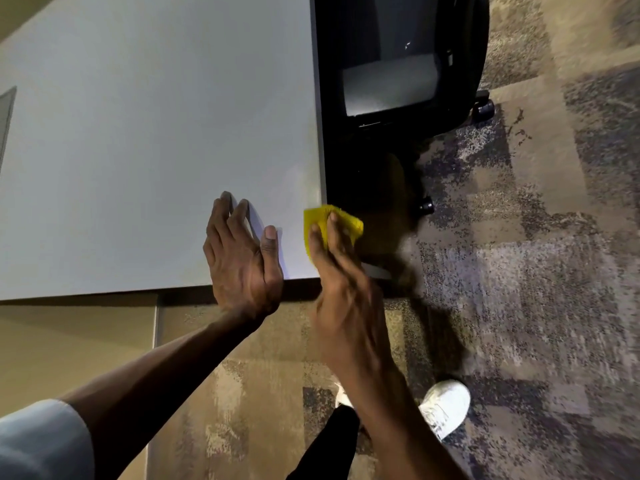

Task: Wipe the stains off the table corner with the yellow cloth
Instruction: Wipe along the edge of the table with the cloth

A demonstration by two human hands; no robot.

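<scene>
The right hand (pixel 341 271) fingers press the yellow cloth (pixel 332 225) onto the bench (pixel 156 133) corner; the left hand (pixel 242 265), fingers open, braces. Firm overlapping strokes would work best.

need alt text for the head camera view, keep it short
A person's right hand presses a yellow cloth onto the near right corner of a pale grey table, while the left hand rests open on the tabletop beside it. A black office chair stands past the table's right edge on patterned carpet.
</scene>
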